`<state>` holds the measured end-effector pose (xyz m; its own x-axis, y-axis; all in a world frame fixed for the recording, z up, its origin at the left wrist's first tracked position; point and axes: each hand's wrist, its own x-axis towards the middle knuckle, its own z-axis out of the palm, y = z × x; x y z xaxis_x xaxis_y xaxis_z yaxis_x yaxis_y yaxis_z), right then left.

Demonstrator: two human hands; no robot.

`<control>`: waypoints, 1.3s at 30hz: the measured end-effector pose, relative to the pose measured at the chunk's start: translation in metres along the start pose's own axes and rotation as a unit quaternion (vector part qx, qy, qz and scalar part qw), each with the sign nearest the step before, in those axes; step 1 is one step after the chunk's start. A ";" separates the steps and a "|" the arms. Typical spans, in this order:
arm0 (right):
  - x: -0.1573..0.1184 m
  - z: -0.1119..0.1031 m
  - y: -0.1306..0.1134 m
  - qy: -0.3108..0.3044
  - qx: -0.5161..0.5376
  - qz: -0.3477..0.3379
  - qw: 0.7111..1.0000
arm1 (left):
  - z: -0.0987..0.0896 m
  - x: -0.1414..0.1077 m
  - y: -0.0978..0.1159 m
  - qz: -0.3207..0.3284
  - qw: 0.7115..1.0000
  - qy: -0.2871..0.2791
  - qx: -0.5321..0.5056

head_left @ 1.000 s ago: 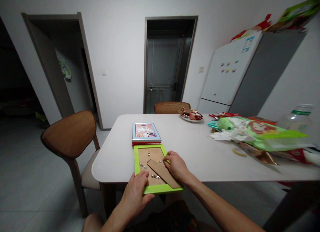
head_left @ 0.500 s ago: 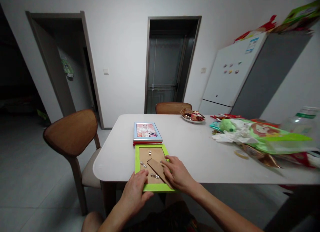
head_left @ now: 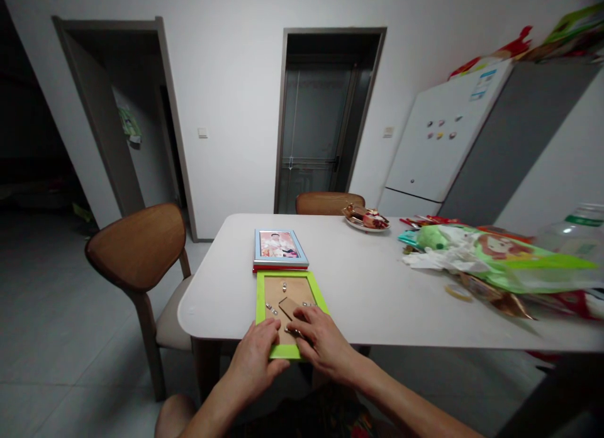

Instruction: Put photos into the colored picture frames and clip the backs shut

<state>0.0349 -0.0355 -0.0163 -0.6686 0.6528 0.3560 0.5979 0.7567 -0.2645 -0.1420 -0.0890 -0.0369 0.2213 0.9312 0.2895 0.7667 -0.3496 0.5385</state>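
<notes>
Head view: I watch two bare hands working at the near edge of a pale table point(head_left: 372, 293).
Left hand point(head_left: 257, 353): grasping the near left corner of a green frame point(head_left: 260, 306), thumb along its near edge.
Right hand point(head_left: 325, 340): fingers bent over the stand point(head_left: 288, 304) and near clips; I cannot tell whether they pinch anything.
Green frame: between the hands, brown back up, one clip point(head_left: 284, 287) beyond the fingertips.
Blue frame point(head_left: 282, 262): just past the green one, picture up, on something red.
Chair point(head_left: 136, 246): left of the left hand.
Tape point(head_left: 457, 292), bag point(head_left: 514, 255): well right of the right hand.
Plate point(head_left: 368, 228): ahead and right of both hands.
Fridge point(head_left: 425, 142): farthest, right.
</notes>
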 end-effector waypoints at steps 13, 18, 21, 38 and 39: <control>-0.010 -0.013 -0.011 -0.027 0.040 -0.059 0.997 | -0.001 0.000 0.001 0.000 1.000 0.000 -0.006; 0.008 -0.007 -0.007 -0.026 0.040 -0.020 0.999 | -0.002 -0.001 0.002 0.001 1.000 0.005 -0.022; 0.034 0.005 -0.005 -0.013 0.022 0.019 0.999 | -0.003 -0.002 0.003 0.005 0.999 0.013 -0.036; 0.072 0.011 0.016 -0.027 -0.026 0.005 0.999 | -0.001 -0.010 -0.002 0.001 0.999 0.017 -0.029; 0.076 0.010 0.023 -0.017 -0.017 0.031 0.999 | 0.000 -0.011 -0.002 0.002 1.000 0.015 -0.027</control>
<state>-0.0064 0.0320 -0.0040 -0.6437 0.6997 0.3100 0.6528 0.7134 -0.2547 -0.1464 -0.0981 -0.0410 0.2044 0.9269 0.3149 0.7316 -0.3583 0.5799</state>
